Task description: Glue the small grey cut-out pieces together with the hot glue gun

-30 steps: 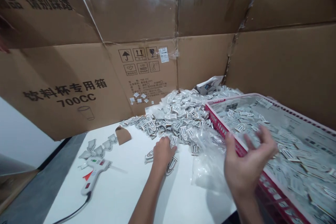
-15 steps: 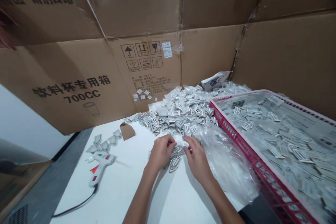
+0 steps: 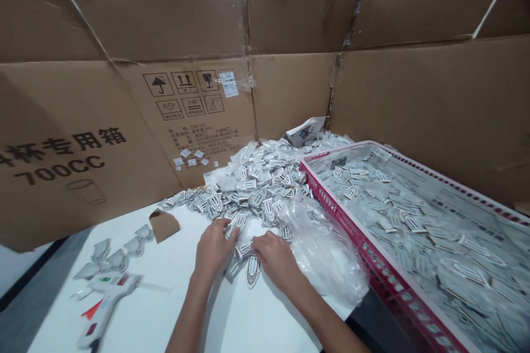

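My left hand [image 3: 216, 248] is over the white table at the near edge of a heap of small grey-and-white pieces [image 3: 248, 182]. Its thumb and index finger are apart, close to the pieces, and I see nothing held between them. My right hand [image 3: 275, 256] is bent, its fingertips on a small arch-shaped piece with stripes [image 3: 245, 249] that lies between the hands. Just below is a pointed piece with a scroll pattern [image 3: 253, 271], flat on the table. A plain grey piece [image 3: 234, 269] rests beside it, partly under the others.
A white glue gun [image 3: 108, 300] lies on the left, with clear-wrapped grey pieces [image 3: 118, 259] and a brown cardboard scrap [image 3: 164, 226] behind it. Crumpled plastic bags [image 3: 327, 259] lie right of my hands. A pink-rimmed basket [image 3: 351, 229] holds more pieces. Cardboard walls [image 3: 290, 88] enclose the back.
The view has swung to the right, so everything appears further left. My hands have parted from close around the pieces, and a striped piece now shows between them.
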Action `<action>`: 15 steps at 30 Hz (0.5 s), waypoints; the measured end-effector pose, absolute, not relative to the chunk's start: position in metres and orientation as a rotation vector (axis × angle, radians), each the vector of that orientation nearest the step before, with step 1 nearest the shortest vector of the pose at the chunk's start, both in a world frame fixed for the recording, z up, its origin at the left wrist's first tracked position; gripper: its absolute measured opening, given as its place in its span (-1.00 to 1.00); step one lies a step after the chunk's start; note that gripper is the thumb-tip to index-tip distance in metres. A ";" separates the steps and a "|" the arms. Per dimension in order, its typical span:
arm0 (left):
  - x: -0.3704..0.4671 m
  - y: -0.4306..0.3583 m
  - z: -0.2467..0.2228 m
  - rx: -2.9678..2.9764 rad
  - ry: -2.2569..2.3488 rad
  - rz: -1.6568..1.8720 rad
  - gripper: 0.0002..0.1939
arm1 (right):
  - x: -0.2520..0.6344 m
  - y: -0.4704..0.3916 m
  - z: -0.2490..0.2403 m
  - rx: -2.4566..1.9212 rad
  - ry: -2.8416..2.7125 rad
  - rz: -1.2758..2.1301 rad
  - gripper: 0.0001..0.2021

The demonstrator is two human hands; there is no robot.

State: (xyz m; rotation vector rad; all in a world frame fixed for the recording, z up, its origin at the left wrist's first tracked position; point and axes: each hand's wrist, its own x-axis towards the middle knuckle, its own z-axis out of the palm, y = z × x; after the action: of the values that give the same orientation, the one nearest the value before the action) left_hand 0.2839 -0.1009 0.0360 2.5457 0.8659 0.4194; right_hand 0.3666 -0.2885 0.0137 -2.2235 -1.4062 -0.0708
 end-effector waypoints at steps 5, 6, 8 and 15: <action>0.293 -0.098 0.030 2.547 0.869 0.289 -0.76 | 0.371 -0.295 0.014 -2.110 -1.323 -0.217 -0.83; 0.293 -0.098 0.029 2.532 0.869 0.274 -0.76 | 0.371 -0.298 0.013 -2.084 -1.339 -0.196 -0.85; 0.291 -0.098 0.028 2.506 0.856 0.287 -0.75 | 0.371 -0.301 0.011 -2.046 -1.415 -0.114 -0.85; 0.286 -0.094 0.025 2.440 0.633 0.418 -0.67 | 0.367 -0.293 -0.007 -2.047 -1.461 -0.119 -0.80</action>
State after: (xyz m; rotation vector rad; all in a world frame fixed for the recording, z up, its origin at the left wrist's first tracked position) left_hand 0.2863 -0.0944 0.0252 2.4404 0.6327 0.4182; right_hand 0.3671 -0.2929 -0.0068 -2.0466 -1.4607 -0.1189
